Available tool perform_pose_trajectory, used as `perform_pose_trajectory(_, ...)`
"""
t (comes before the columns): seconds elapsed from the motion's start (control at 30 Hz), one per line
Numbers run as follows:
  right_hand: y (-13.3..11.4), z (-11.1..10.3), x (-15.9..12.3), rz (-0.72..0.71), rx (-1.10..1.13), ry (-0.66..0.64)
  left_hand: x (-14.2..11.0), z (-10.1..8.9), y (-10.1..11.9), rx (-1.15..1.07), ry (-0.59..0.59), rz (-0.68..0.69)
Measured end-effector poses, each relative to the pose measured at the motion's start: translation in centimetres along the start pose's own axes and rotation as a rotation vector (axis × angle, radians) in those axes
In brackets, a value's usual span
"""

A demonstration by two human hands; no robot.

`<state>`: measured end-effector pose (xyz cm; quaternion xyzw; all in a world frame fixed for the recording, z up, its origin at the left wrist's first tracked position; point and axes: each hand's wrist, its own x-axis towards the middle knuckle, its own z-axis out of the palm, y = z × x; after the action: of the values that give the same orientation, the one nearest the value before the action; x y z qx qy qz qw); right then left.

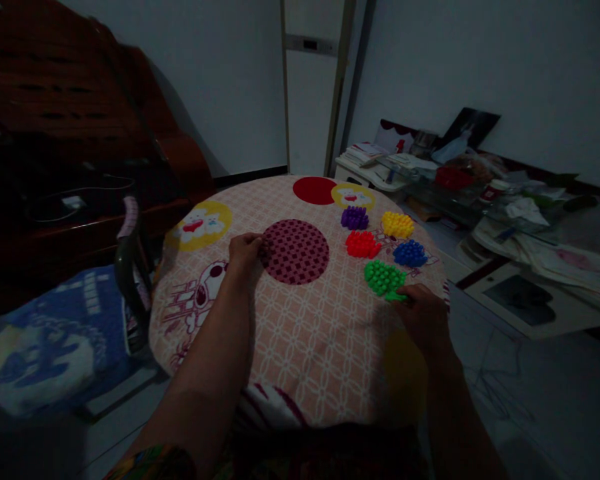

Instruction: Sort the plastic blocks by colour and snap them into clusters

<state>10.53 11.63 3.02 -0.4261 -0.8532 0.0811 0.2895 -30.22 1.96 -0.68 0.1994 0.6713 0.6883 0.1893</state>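
My right hand [423, 312] is at the near right of the table, its fingertips closed on a small green piece at the edge of a cluster of green plastic pieces [384, 277]. Clusters of similar small pieces sit close by: red [363, 245], blue [410, 253], yellow [398, 225] and purple [355, 218]. Their exact shape is too small to tell. My left hand [247, 252] rests at the left rim of a maroon checked circle [300, 252] on the tablecloth. Its fingers are pinched together, and what they hold, if anything, is hidden.
A patterned cloth [300, 340] covers the round table. Left of it stands a chair [133, 267] with a blue cloth [65, 333], before a wooden bench [175, 160]. A cluttered low cabinet [520, 293] lines the right wall. A tall white unit [310, 107] stands behind.
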Motion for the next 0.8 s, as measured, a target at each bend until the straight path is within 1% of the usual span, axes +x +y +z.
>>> perform_pose_trajectory(0.2, -0.1, 0.8, 0.1, -0.063, -0.077, -0.048, 0.2, -0.1, -0.2, 0.004, -0.014, 0.002)
perform_pose_trajectory(0.43, -0.7, 1.6, 0.3, -0.11, -0.142, -0.069, 0.2, 0.1, 0.0, 0.011, 0.003, 0.0)
perform_pose_trajectory(0.6, -0.7, 2.0, 0.5, -0.12, -0.152, -0.045, 0.2, -0.1, -0.2, -0.001, -0.004, 0.008)
perform_pose_trajectory(0.8, 0.2, 2.5, 0.6, -0.134, -0.111, -0.019, 0.5, -0.2, -0.5, 0.006, -0.007, 0.02)
